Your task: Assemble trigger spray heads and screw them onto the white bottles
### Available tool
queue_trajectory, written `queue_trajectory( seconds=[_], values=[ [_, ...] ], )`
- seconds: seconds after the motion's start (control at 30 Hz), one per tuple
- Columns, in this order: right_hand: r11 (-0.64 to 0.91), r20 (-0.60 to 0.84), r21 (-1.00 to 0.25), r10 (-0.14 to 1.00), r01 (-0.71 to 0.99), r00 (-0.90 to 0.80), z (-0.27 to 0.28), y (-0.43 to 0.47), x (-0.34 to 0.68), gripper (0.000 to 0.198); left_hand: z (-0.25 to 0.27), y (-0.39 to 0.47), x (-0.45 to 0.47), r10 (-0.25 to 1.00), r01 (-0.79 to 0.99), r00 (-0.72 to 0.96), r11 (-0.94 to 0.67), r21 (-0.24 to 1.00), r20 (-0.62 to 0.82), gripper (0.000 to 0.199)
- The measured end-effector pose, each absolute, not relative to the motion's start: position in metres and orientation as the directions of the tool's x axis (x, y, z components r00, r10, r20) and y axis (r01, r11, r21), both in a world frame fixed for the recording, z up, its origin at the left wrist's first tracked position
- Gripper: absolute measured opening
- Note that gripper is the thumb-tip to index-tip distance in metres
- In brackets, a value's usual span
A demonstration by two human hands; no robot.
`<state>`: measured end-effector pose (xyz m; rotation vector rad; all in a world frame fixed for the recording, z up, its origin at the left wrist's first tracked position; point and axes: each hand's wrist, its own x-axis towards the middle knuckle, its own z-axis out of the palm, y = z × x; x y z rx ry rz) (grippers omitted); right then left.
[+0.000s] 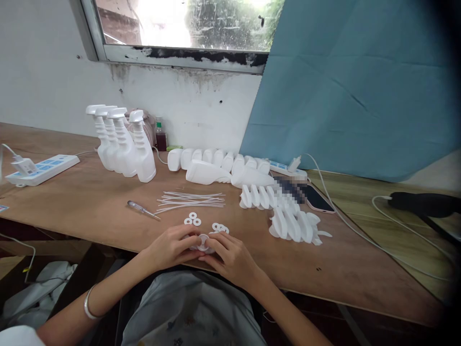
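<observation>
Near the table's front edge, my left hand and my right hand meet around a small whitish, see-through round plastic part. Fingers of both hands are closed on it, and they cover much of its outline. Just beyond my left fingers lie three white ring washers. A cluster of more white ring washers sits right behind my right fingers. Farther back, several thin white plastic tubes lie in a loose bundle. A screwdriver with a clear handle rests left of them.
Several white spray bottles with trigger heads stand at back left. White bottles lie along the wall. White trigger heads are lined up at right, near a phone and a cable. A power strip lies far left.
</observation>
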<state>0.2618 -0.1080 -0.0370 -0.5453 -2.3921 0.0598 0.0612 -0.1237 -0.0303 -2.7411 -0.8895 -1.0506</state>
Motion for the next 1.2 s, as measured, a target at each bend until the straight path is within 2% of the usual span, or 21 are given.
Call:
queue_trajectory(
  seconds=[0.1, 0.33, 0.6, 0.8, 1.07, 1.2],
  values=[
    [0.916, 0.607, -0.173, 0.389, 0.363, -0.693, -0.037, -0.107, 0.261, 0.011, -0.031, -0.123, 0.060, 0.496, 0.539, 0.601, -0.830, 0.140, 0.627, 0.013],
    [0.904, 0.561, -0.226, 0.426, 0.364, -0.710, -0.034, -0.104, 0.258, 0.013, -0.024, -0.121, 0.060, 0.586, 0.538, 0.627, -0.802, 0.259, 0.513, 0.014],
    [0.898, 0.682, -0.274, 0.434, 0.344, -0.589, -0.041, -0.105, 0.258, 0.017, -0.029, -0.120, 0.059, 0.554, 0.535, 0.626, -0.817, 0.214, 0.549, 0.016],
    [0.920, 0.616, -0.197, 0.385, 0.339, -0.687, -0.035, -0.105, 0.258, 0.012, -0.034, -0.121, 0.058, 0.515, 0.512, 0.610, -0.836, 0.197, 0.602, 0.012],
    [0.917, 0.613, -0.246, 0.397, 0.313, -0.683, -0.035, -0.102, 0.258, 0.014, -0.032, -0.121, 0.058, 0.519, 0.511, 0.611, -0.835, 0.203, 0.598, 0.013],
    [0.910, 0.585, -0.260, 0.415, 0.324, -0.697, -0.035, -0.101, 0.258, 0.013, -0.029, -0.120, 0.058, 0.556, 0.514, 0.621, -0.821, 0.248, 0.552, 0.014]
  ],
)
